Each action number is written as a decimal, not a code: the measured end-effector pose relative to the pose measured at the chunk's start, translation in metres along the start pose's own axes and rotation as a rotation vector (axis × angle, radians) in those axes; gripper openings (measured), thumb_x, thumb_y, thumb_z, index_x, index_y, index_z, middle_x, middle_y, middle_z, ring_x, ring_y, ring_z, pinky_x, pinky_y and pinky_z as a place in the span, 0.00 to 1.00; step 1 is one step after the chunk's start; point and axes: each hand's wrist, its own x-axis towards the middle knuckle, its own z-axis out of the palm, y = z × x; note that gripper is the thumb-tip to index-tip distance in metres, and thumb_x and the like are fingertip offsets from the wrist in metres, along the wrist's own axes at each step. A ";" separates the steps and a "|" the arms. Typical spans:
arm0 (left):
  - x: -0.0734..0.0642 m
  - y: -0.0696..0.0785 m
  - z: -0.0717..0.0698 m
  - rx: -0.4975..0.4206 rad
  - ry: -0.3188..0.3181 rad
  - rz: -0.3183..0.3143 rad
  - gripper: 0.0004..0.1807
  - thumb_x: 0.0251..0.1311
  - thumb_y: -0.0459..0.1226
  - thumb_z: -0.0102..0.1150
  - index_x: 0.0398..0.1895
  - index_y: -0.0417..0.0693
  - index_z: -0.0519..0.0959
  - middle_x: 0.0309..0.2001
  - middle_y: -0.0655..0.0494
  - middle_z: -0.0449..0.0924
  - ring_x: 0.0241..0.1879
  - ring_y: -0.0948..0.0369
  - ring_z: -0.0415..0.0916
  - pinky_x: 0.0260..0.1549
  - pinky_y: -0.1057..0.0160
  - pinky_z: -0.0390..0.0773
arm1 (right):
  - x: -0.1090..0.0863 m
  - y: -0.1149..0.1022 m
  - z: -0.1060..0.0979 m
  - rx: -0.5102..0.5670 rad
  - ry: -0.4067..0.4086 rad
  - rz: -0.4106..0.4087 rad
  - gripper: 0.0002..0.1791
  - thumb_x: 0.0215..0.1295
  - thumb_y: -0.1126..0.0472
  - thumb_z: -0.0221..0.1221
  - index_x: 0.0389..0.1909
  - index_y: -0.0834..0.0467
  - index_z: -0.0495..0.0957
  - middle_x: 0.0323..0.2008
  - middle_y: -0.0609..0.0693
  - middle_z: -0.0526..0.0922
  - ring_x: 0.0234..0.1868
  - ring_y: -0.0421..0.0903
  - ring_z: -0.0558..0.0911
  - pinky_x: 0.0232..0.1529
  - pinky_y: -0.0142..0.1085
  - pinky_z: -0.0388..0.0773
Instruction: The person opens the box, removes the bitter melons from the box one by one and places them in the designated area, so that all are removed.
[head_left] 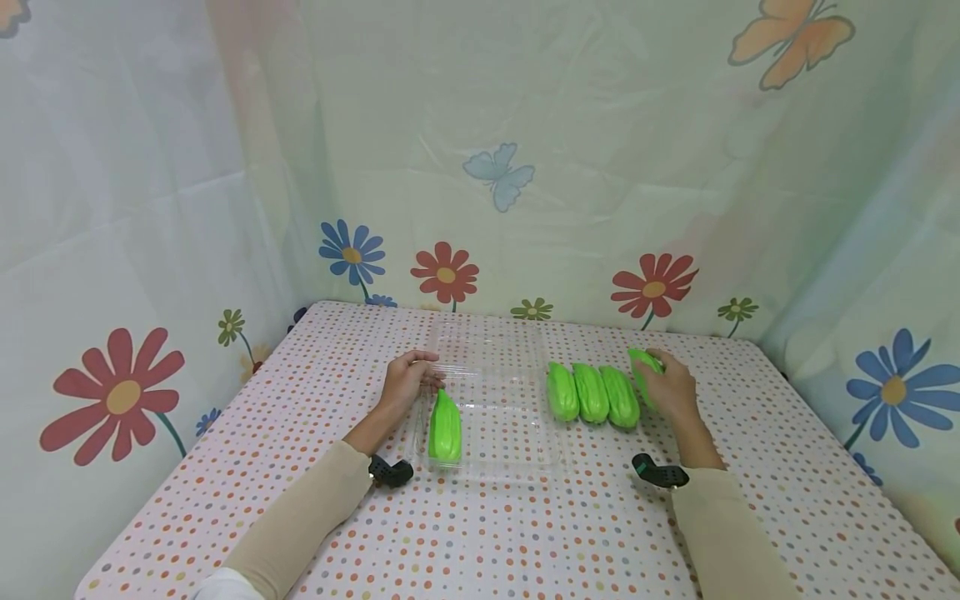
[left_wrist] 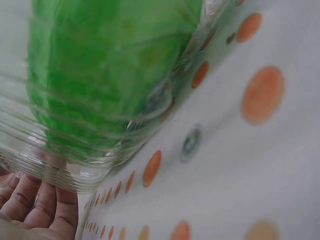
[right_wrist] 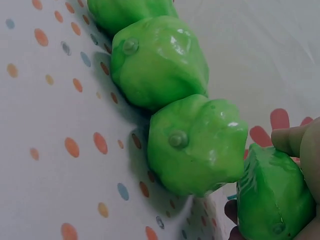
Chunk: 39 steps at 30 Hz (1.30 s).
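Note:
A clear plastic clamshell box (head_left: 498, 462) lies with its lid (head_left: 487, 337) folded back. One glossy green ridged gourd (head_left: 446, 429), like a bitter melon, rests along the box's left side. My left hand (head_left: 407, 385) holds the box at its left edge, near the fold. In the left wrist view, fingers (left_wrist: 45, 205) show beyond the ribbed plastic wall. With my right hand (head_left: 671, 385) I grip another green gourd (right_wrist: 272, 195), thumb and fingers on opposite sides. Left of it, three more gourds (head_left: 590, 393) lie side by side on the table.
The table (head_left: 480, 542) has a dotted cloth. Behind it and at both sides hang pale curtains (head_left: 585, 208) printed with flowers and butterflies. A black camera is strapped to each wrist.

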 end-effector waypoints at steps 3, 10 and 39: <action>-0.001 0.000 0.000 0.012 0.001 0.001 0.20 0.64 0.29 0.46 0.56 0.26 0.76 0.35 0.39 0.87 0.28 0.57 0.86 0.30 0.64 0.84 | 0.000 0.002 0.003 -0.014 0.008 0.014 0.36 0.79 0.44 0.44 0.79 0.60 0.55 0.73 0.73 0.58 0.72 0.74 0.58 0.67 0.70 0.58; -0.001 0.001 0.000 0.013 0.001 0.000 0.20 0.65 0.29 0.46 0.56 0.27 0.76 0.35 0.40 0.87 0.29 0.56 0.86 0.32 0.63 0.85 | 0.001 0.002 0.008 -0.026 0.032 0.030 0.34 0.78 0.47 0.47 0.78 0.60 0.58 0.74 0.71 0.59 0.73 0.73 0.59 0.69 0.68 0.56; -0.002 0.002 0.000 0.014 0.005 0.002 0.20 0.65 0.28 0.45 0.56 0.26 0.76 0.35 0.39 0.87 0.27 0.58 0.86 0.29 0.65 0.83 | -0.001 0.009 0.010 -0.051 -0.010 0.077 0.37 0.76 0.44 0.50 0.74 0.66 0.62 0.72 0.72 0.61 0.72 0.73 0.59 0.68 0.67 0.60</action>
